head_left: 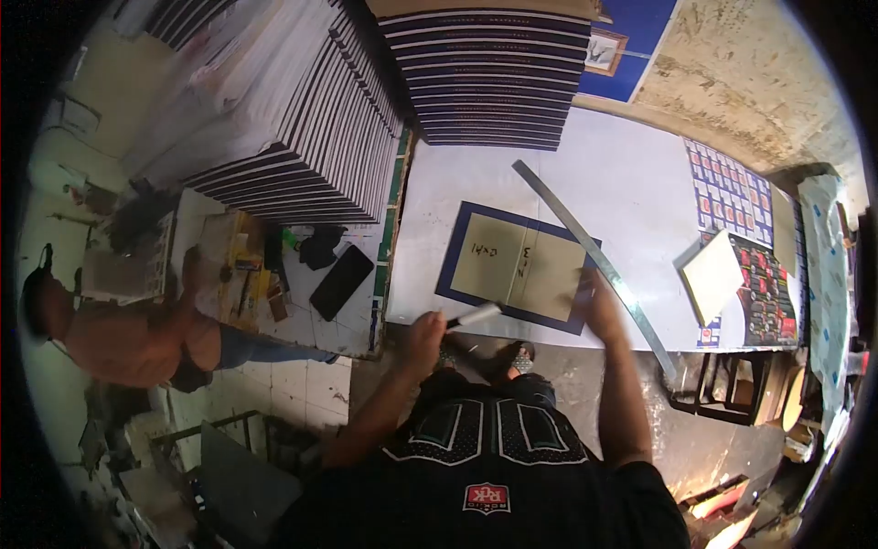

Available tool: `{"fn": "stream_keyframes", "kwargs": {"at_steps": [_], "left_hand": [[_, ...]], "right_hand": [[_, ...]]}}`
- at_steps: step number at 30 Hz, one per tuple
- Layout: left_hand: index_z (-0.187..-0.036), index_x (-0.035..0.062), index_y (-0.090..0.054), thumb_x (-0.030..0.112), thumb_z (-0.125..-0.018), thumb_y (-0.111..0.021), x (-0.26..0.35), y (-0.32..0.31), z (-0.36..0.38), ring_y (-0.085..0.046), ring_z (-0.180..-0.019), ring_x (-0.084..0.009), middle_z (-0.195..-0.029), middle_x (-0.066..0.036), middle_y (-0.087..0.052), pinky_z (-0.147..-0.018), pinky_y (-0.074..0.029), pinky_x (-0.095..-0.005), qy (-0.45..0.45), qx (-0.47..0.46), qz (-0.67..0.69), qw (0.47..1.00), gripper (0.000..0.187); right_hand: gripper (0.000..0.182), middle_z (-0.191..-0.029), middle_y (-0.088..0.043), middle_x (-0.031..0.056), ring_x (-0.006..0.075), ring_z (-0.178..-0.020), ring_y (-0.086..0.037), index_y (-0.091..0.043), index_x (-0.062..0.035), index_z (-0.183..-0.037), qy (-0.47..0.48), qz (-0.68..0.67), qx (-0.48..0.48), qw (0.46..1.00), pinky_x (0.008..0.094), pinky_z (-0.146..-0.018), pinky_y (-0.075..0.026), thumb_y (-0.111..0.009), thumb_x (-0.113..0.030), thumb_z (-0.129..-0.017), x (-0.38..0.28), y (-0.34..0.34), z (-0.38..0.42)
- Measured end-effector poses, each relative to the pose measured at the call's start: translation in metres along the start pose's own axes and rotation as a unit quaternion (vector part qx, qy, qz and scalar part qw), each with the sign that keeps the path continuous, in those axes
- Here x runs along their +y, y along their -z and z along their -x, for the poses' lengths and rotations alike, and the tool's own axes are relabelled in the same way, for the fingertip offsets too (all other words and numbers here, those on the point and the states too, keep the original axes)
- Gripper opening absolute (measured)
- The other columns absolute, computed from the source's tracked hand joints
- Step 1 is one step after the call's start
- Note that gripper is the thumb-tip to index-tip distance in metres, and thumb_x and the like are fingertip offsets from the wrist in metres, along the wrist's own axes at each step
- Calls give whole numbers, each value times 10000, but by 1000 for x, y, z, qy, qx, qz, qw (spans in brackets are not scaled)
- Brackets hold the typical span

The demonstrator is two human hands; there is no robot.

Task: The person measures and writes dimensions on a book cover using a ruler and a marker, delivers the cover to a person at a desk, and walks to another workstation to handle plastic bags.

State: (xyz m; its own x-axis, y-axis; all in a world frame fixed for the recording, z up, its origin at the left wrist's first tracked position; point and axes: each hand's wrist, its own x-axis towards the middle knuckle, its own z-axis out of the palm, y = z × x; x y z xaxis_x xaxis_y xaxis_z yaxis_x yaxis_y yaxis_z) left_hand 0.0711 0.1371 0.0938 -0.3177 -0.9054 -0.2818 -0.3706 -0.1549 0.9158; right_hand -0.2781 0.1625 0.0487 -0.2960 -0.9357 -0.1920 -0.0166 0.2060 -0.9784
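My left hand (423, 340) is closed around a white marker-like stick (476, 317) with a dark end by my fingers. The stick points right, over the front edge of a book cover (494, 261). This cover lies flat and slightly turned on the white table, with beige boards, a dark blue border and handwritten marks. At its right edge is my right hand (596, 309), smeared by motion, so its fingers cannot be made out. A long metal ruler (585, 240) runs diagonally across the cover's right corner, close to that hand, and sticks out past the table's front edge.
Stacked dark-covered books (494, 82) stand at the back, with a taller pile (302, 156) left of them. A black phone (342, 283) lies on the left table. A pale pad (712, 277) sits at right beside printed sheets (766, 293). Another person (128, 334) is at far left.
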Motion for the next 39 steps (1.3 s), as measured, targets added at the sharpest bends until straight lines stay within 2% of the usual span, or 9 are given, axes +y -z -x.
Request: {"fn": "stream_keyframes", "kwargs": {"at_steps": [1,3,10,20,21,24,26,31,39], "left_hand": [[-1016,-4,-600,375,-1039,-389,-3,12,8,-587,-937,-247,-954,-141,-622,-839,-447,-392,23,47,-36,998,435],[-1084,-7,-577,357,-1046,-388,-23,34,25,-544,-999,-200,-1000,-102,-587,-894,-428,-374,66,139,-77,985,412],[-1136,-14,-554,381,-1020,-422,-47,77,78,-567,-1010,-276,-1063,-171,-599,-885,-426,-381,151,309,-87,935,432],[-1068,13,-555,290,-1015,-457,-14,84,112,-537,-779,-218,-879,-86,-571,-739,-439,-356,145,337,-121,922,299],[-1068,13,-555,290,-1015,-457,-12,94,118,-537,-779,-218,-879,-86,-571,-739,-439,-356,156,375,-120,906,299],[-1114,6,-537,304,-1024,-440,-11,135,126,-538,-768,-200,-885,-85,-574,-725,-443,-352,124,379,-85,913,327],[-1160,-9,-518,298,-1026,-446,-11,163,123,-532,-758,-179,-886,-82,-576,-719,-445,-346,145,424,-48,893,343],[-1120,-6,-566,263,-999,-492,-80,263,88,-624,-798,-396,-893,-191,-641,-712,-482,-457,53,483,-221,846,304],[-1111,39,-627,239,-942,-567,-163,383,-9,-570,-1044,-417,-1048,-228,-637,-876,-446,-505,52,530,-348,772,269]], "right_hand": [[502,-1068,-585,149,326,-926,-601,-555,-39,-1106,124,291,69,946,431,-778,-504,-834,-185,-716,8,40,-16],[488,-1018,-567,166,396,-932,-577,-561,-39,-990,26,529,95,843,488,-760,-496,-851,-270,-673,6,76,-26],[326,-870,-647,166,358,-899,-615,-594,-4,-857,12,489,61,870,440,-740,-504,-800,-219,-723,16,94,-47],[288,-1100,-681,158,331,-1007,-653,-659,-59,-1154,82,334,-87,935,374,-886,-510,-542,-76,-891,-11,56,-128],[300,-1165,-657,155,328,-1062,-631,-657,-46,-1149,309,497,-95,806,385,-927,-499,-532,-47,-876,12,61,-158],[321,-1119,-662,197,342,-1049,-633,-650,-23,-1144,116,425,-118,890,398,-889,-505,-555,-246,-934,-39,21,-169],[315,-935,-666,182,345,-888,-647,-664,-44,-1065,157,405,-76,897,410,-763,-505,-716,-247,-829,-31,20,-186],[289,-867,-607,149,337,-752,-591,-622,-50,-917,150,506,-28,849,448,-677,-477,-771,-215,-733,-28,26,-189],[160,-962,-662,127,334,-954,-623,-675,-123,-902,60,655,23,753,461,-822,-513,-688,-231,-785,3,-2,-186]]}}
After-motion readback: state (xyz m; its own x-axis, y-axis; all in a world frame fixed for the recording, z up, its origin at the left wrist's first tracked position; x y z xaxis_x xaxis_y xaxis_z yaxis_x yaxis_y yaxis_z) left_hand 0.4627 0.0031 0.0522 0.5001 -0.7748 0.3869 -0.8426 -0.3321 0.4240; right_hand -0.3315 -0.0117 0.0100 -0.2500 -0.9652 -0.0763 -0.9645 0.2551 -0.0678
